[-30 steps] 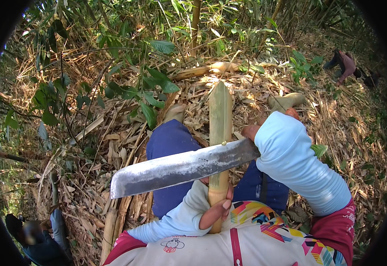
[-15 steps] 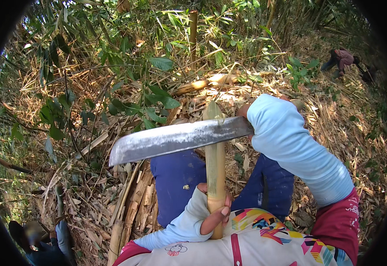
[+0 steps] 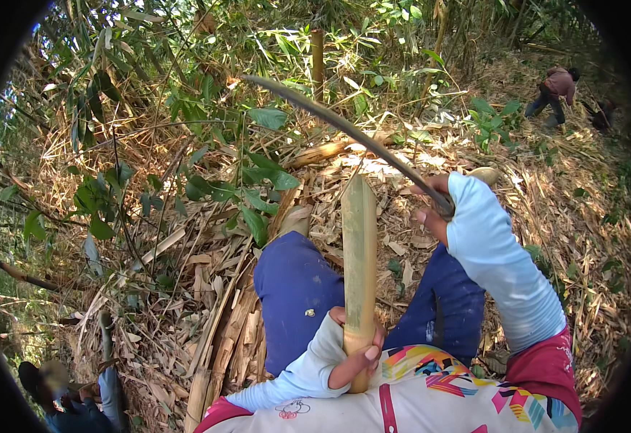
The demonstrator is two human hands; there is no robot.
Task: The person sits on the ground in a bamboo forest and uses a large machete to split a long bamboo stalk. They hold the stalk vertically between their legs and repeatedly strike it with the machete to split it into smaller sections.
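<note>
Head view, looking down over a brightly patterned shirt front and pale blue sleeves. Left hand [image 3: 355, 353] low at centre, fingers clamped round the near end of a bamboo stalk [image 3: 359, 252]: smooth, yellow-green, cylindrical, held upright and running away from the body, cut flat across at the far tip. Stalk standing between two knees in dark blue trousers [image 3: 294, 289], left knee just beside it, right knee partly hidden behind the right forearm. Right hand [image 3: 431, 209] raised to the right of the stalk's far end, fingers curled tight round the handle of a long machete [image 3: 344, 130]; handle itself mostly hidden in the grip. Blade seen nearly edge-on, thin, dark grey, gently curved, reaching up and left from the hand to a tip well above the stalk and clear of it. Ground all round thickly littered with dry, pale brown bamboo husks and papery leaves, fibrous and splintered. Split dry culms [image 3: 214, 346] lying lengthwise to the left of the left knee. Broad glossy green leaves [image 3: 258, 187] on thin stems to the left and far side. Upright bamboo stem [image 3: 317, 58] far at centre. Another person [image 3: 555, 90] bent over far right, in a reddish top. Near left corner, someone else [image 3: 63, 397] low down, blurred.
</note>
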